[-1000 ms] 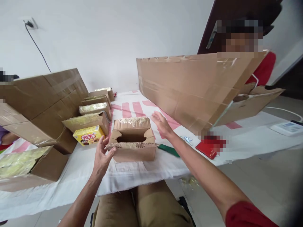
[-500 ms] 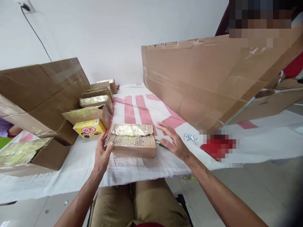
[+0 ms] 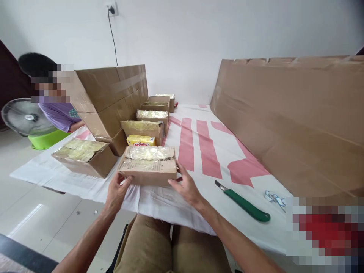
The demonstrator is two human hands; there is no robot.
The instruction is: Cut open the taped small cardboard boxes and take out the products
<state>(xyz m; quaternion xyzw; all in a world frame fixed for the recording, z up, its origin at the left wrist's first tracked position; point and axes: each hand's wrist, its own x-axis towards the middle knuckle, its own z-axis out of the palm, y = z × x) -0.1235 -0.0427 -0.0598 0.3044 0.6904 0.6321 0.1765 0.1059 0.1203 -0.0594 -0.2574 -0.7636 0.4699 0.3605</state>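
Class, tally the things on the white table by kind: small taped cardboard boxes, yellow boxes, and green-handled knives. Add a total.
Small taped cardboard boxes: 6
Yellow box: 1
Green-handled knife: 1
Total: 8

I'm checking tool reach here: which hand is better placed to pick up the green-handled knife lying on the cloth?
Probably the right hand. It rests at the right end of the small cardboard box, and the green-handled knife lies on the cloth to its right. The left hand sits at the box's far left corner.

Both arms reach forward; left hand [image 3: 116, 191] and right hand [image 3: 186, 186] apparently open, fingers spread.
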